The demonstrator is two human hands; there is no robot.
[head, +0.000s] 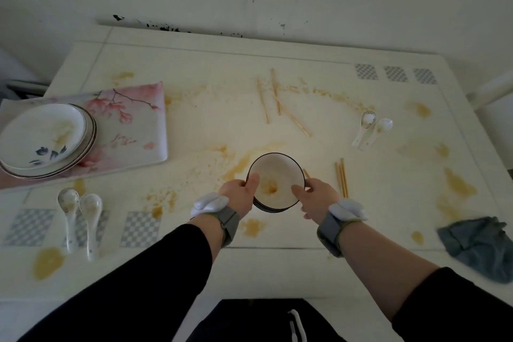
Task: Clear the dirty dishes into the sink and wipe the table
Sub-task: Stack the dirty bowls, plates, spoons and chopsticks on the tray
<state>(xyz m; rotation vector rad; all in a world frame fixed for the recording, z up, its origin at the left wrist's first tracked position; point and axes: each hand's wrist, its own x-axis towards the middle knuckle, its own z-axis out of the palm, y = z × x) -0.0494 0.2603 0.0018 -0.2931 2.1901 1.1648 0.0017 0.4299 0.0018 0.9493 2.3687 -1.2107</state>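
The person is gathering dirty dishes, and this looks like the collecting step, well before any wiping. The left hand [241,191] and the right hand [316,194] are each gripping one side of a stack of bowls [276,183], thumbs hooking over the rim of the top bowl and fingers curling round the outside. The stack is sitting near the front middle of the worktop [211,64]; whether it is touching the surface or just lifting clear I cannot tell.

A stack of plates [44,139] is resting on a flowered tray [133,130] at the far left. Two spoons [80,219] are lying in front of the tray and two more spoons [370,130] are lying to the right, well apart from the bowls. Loose chopsticks [274,97] are scattered beyond the bowls, and another bundle of chopsticks [341,178] is lying just beside the right hand. A grey-blue cloth [480,247] is waiting at the right front edge, among brown spills.

No sink is showing. The next move is probably calling for a level two-handed carry, either to the tray or straight to the sink, since the top bowl is holding brown dregs that could slop out if tilted
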